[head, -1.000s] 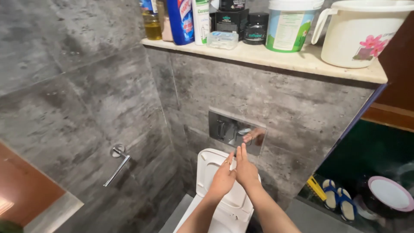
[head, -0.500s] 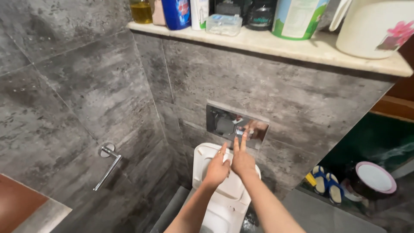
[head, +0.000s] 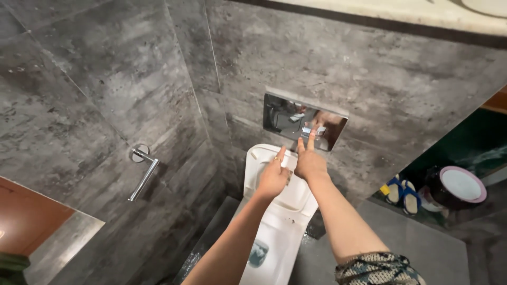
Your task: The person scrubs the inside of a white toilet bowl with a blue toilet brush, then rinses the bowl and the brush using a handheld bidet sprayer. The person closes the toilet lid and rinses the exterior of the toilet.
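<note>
I see my right hand (head: 310, 164) with two fingers (head: 311, 138) stretched up, tips on the chrome flush plate (head: 303, 121) set in the grey wall above the white toilet (head: 277, 211); my left hand (head: 273, 179) is loose, grasping nothing, against the raised lid (head: 259, 158).

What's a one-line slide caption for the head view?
Right hand fingertips press the chrome flush plate while left hand rests on the raised toilet lid.

The shelf (head: 401, 13) is cut off by the top edge, so whatever stands on it is out of view. The right hand (head: 310, 162) hides part of the raised toilet lid (head: 259, 169). The bottom edge cuts the toilet bowl (head: 269, 253) and both forearms.
</note>
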